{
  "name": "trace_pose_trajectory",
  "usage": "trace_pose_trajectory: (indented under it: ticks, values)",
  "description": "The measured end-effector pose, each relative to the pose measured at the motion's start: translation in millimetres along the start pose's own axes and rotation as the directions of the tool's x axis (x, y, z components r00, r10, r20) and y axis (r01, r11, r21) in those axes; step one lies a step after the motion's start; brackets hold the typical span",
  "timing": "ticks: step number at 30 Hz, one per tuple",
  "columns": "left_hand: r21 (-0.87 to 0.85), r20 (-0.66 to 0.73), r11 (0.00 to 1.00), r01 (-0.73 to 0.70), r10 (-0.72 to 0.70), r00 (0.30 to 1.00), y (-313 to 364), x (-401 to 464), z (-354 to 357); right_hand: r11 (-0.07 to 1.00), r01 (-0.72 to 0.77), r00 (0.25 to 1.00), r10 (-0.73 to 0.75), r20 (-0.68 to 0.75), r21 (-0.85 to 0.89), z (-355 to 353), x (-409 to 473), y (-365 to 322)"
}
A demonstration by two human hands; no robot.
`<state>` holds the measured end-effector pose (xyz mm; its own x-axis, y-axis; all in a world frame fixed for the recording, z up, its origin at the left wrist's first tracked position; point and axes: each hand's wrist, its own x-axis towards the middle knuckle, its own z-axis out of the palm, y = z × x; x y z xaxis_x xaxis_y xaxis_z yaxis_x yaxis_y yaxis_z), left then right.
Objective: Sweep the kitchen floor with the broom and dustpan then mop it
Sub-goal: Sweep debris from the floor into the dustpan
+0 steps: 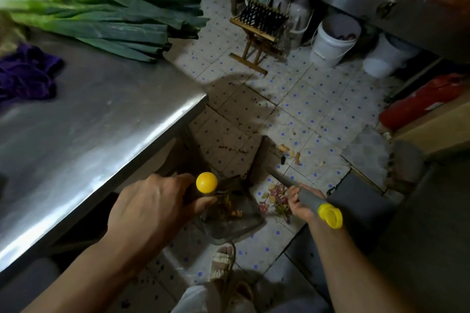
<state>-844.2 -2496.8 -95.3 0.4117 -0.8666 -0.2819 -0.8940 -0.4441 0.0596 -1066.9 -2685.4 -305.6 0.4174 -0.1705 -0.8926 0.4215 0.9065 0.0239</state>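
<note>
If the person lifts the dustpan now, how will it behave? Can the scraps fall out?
The dustpan looks like stiff plastic, so it probably keeps its shape. It likely feels light, since only a small heap of scraps lies in it. The left hand grips its long handle, so tilting the open front down could spill them.

You have one view only, from a head-worn wide-angle camera. It looks forward and steeply down past the steel table on its left side onto the tiled floor. Both forearms enter from the bottom edge, close to the lens. The far wall's buckets sit beyond the table.
</note>
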Motion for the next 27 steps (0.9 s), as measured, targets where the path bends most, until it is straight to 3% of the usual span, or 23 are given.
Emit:
trace_pose_trajectory:
  ticks: [3, 8, 12, 14, 18, 21, 25, 27]
  values:
    - [-0.002, 0.033, 1.0, -0.011, 0.011, 0.999, 0.1, 14.4, -0.9, 0.997, 0.02, 1.0, -0.019, -0.009, 0.081, 0.4, 8.5, -4.3]
    - [0.023, 0.059, 0.998, -0.054, 0.053, 0.997, -1.3, 34.4, -4.5, 0.991, 0.112, 0.99, -0.104, -0.1, 0.074, -4.9, 3.7, -14.7]
    - [0.047, 0.027, 0.996, -0.08, 0.078, 0.997, -2.8, 47.1, -8.3, 0.994, 0.11, 0.992, -0.111, 0.062, 0.02, -19.7, -13.3, -22.8]
    - [0.062, 0.039, 0.993, -0.097, 0.094, 0.995, -0.6, 52.4, -13.0, 0.997, 0.059, 0.993, -0.053, 0.109, -0.056, -20.4, -25.2, -32.5]
    - [0.045, 0.053, 0.993, -0.107, 0.105, 0.993, 5.8, 60.8, -24.9, 0.985, 0.054, 0.986, -0.078, -0.147, -0.162, -2.1, -33.6, -49.4]
    - [0.029, 0.062, 0.997, -0.069, 0.067, 0.996, 10.3, 67.4, -31.1, 0.954, -0.017, 0.987, -0.033, -0.159, -0.301, 19.7, -35.8, -61.7]
    - [0.034, 0.069, 0.999, -0.04, 0.037, 0.997, 20.2, 74.0, -39.6, 0.89, 0.023, 0.975, -0.121, -0.188, -0.456, 50.6, -27.6, -74.7]
    - [0.052, 0.06, 0.998, -0.022, 0.019, 0.998, 26.3, 77.3, -42.2, 0.794, 0.064, 0.961, -0.212, -0.177, -0.605, 63.2, -17.6, -80.5]
